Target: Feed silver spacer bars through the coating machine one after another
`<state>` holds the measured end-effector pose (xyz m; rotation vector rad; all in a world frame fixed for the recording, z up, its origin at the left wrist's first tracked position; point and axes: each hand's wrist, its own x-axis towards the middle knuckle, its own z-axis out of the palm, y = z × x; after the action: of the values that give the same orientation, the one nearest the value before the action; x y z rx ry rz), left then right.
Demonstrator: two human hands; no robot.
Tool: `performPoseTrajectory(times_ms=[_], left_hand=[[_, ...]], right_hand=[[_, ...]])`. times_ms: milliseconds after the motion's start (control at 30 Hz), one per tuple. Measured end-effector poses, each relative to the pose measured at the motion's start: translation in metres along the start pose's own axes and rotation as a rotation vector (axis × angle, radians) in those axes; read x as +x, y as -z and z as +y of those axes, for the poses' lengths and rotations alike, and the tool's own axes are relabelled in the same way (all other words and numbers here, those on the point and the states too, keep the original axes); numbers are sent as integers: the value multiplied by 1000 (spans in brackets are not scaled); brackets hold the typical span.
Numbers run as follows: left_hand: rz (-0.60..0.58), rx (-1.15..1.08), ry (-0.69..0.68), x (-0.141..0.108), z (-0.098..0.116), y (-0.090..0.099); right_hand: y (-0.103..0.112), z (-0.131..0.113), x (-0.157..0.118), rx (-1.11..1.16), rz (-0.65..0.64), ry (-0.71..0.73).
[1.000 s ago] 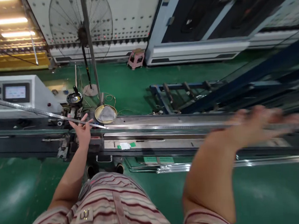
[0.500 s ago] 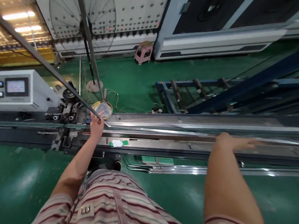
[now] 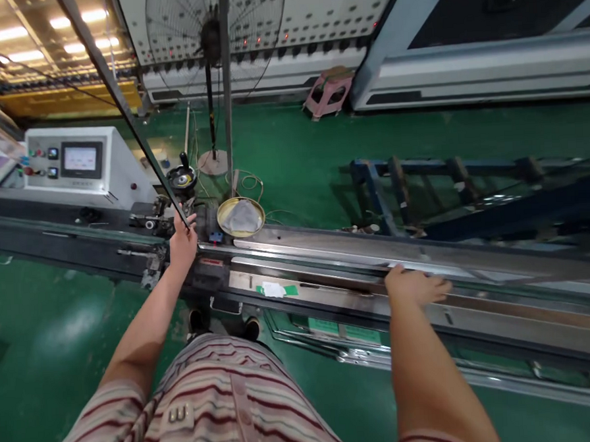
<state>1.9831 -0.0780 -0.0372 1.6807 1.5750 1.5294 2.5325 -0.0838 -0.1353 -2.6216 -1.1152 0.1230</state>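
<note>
My left hand is closed at the lower end of a long thin dark metal bar, which slants up and left out of view. It is beside the black machine head with its handwheel. My right hand lies across the bench channel, fingers stretched out to the right and thumb side at the long shiny metal strip. Whether its fingertips press on the strip I cannot tell. A round yellow-rimmed tray with a grey sheet stands behind the bench, between my hands.
A control box with a screen stands at left. Behind are a standing fan, a pink stool and a blue rack. A white label lies on the bench's front ledge. Metal frames sit below it.
The view has swung left, so the surroundings appear farther right. My left hand and the bar's end have moved left towards the machine head. My right hand has come closer along the strip.
</note>
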Motion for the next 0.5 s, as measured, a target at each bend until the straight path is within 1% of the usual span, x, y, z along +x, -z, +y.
performPoseTrajectory(times_ms=[67, 100, 200, 333, 433, 500], left_hand=[[12, 9, 5, 12, -19, 34], [26, -1, 16, 18, -28, 52], [71, -33, 61, 35, -54, 106], [101, -11, 94, 56, -87, 175], [120, 70, 85, 72, -112, 221], [118, 168, 87, 82, -126, 253]], right_hand=[[-14, -23, -22, 18, -14, -76], [-20, -36, -34, 13, -20, -76], [-38, -78, -71, -36, 13, -11], [-59, -133, -120, -89, 61, 58], [-74, -169, -154, -110, 91, 150], [-82, -187, -176, -118, 111, 218]])
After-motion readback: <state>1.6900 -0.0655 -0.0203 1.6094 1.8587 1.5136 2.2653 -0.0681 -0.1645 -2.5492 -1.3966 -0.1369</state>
